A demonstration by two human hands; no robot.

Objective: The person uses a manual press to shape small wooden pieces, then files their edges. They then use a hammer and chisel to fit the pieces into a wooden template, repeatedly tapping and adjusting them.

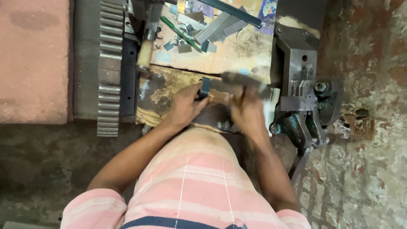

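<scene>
My left hand (184,106) pinches a small dark metal piece (205,87) upright on a worn wooden work block (169,85). My right hand (247,108) is closed around the handle of a hammer (239,79), whose head is blurred by motion just right of the metal piece. Both forearms reach forward from a pink striped shirt at the bottom of the view.
A heavy metal press or shear tool (303,95) stands to the right. A toothed metal rack (109,68) lies at the left. A second hammer with a wooden handle (146,46), a green-handled tool (182,34) and several flat metal strips (218,27) lie on the board behind.
</scene>
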